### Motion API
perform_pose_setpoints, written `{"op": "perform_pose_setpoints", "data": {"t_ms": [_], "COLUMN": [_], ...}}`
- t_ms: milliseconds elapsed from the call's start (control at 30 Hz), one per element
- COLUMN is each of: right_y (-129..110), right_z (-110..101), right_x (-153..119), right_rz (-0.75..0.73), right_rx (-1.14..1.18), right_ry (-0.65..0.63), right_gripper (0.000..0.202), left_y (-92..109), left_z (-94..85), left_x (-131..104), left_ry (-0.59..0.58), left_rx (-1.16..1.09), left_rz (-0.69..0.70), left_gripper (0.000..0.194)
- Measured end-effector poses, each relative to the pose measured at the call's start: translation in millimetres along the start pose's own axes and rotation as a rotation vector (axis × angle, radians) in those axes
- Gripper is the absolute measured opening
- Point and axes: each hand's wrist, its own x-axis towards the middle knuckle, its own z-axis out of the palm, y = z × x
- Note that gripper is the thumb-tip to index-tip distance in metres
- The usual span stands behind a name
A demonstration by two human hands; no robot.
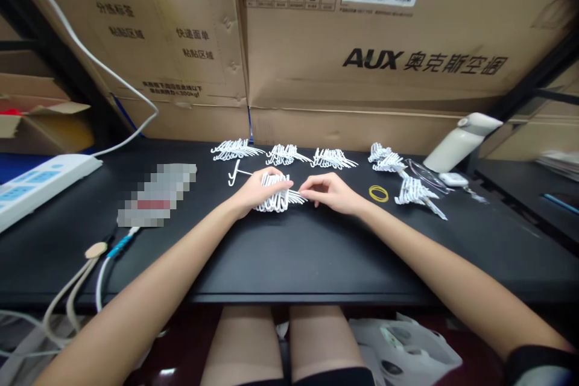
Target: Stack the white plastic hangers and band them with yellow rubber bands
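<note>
White plastic hooks (275, 193) on a black table (289, 253); a yellow rubber band (379, 193); brown cardboard boxes (362, 42) printed black.

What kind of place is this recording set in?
Probably a stockroom or small packing workstation: large AUX cardboard cartons stand behind a black table, where both hands gather one white hook bundle, with more bundles and a yellow rubber band nearby.

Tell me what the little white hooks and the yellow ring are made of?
The white hooks held by the left hand look like smooth plastic: thin, evenly white, though coated wire is possible. The yellow ring looks like a rubber band: thin, floppy loop lying flat.
</note>
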Motion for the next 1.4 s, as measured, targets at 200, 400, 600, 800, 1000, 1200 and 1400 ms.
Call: {"op": "perform_pose_setpoints", "data": {"t_ms": [200, 400, 600, 800, 1000, 1200, 1400], "right_y": [3.2, -0.7, -1.2, -3.1, -8.1, -13.5, -10.1], "right_z": [6.4, 9.5, 8.3, 10.4, 20.7, 27.1, 27.0], "right_x": [-1.5, -1.3, -0.3, -2.4, -3.3, -5.6, -7.1], "right_rz": [-0.057, -0.057, 0.076, 0.067, 0.080, 0.209, 0.276], "right_rx": [-0.091, -0.002, 0.219, 0.231, 0.284, 0.296, 0.309], "right_ry": [0.092, 0.112, 0.057, 0.037, 0.037, 0.062, -0.095], "right_gripper": [0.025, 0.022, 0.030, 0.029, 0.031, 0.039, 0.043], "left_y": [-0.9, -0.5, 2.8, 5.4, 1.5, -0.1, 2.4], "left_z": [0.5, 0.1, -1.2, -0.9, -1.2, 1.2, 4.5], "left_x": [0.6, 1.9, 0.2, -1.1, 0.4, -0.9, -3.4], "left_ry": [0.045, -0.019, -0.019, -0.070, -0.044, -0.068, -0.172], "left_rx": [0.036, 0.015, 0.047, 0.011, -0.014, -0.049, -0.147], "left_rz": [0.050, 0.052, 0.099, 0.100, 0.128, 0.101, 0.102], "left_gripper": [0.043, 0.041, 0.038, 0.040, 0.040, 0.044, 0.045]}}
